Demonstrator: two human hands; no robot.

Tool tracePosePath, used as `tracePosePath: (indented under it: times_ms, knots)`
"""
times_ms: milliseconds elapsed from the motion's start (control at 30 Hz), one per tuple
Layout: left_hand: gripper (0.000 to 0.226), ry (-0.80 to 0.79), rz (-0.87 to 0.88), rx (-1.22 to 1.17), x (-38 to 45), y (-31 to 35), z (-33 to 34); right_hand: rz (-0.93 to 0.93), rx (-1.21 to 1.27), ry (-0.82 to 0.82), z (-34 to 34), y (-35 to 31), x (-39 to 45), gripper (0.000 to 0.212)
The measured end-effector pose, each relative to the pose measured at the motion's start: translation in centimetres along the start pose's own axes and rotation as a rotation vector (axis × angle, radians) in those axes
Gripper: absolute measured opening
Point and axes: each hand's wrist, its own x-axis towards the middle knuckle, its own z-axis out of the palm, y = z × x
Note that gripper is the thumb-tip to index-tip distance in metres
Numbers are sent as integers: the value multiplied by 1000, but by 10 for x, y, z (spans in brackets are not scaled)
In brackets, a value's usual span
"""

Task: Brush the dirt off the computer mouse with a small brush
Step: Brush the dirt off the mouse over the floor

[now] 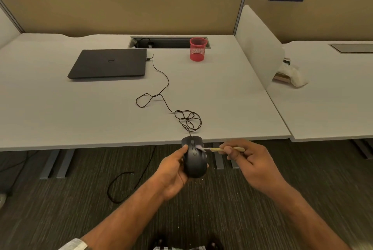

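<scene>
A black wired computer mouse (194, 160) is held in the air just off the desk's front edge, above the carpet. My left hand (172, 173) grips it from the left and below, thumb on its left side. My right hand (247, 158) pinches a small brush (217, 149) with a pale wooden handle. Its white bristles touch the mouse's top right, beside the scroll wheel. The mouse cable (171, 106) runs in loops across the desk to the closed black laptop (109, 63). A few pale specks show below the mouse.
The grey desk (60, 112) also holds a red mesh pen cup (197, 49) near an open cable tray (161, 42). A white divider panel (260, 48) separates the neighbouring desk, where a wrapped bundle (290, 73) lies. A loose black cord (121, 187) loops on the carpet.
</scene>
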Motion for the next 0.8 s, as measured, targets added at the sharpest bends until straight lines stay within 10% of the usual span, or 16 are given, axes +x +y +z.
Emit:
tracePosePath:
  times_ms: [800]
  knots:
    - [43, 31, 45, 72, 24, 4, -2, -173, -399, -381, 11, -22, -4, 26]
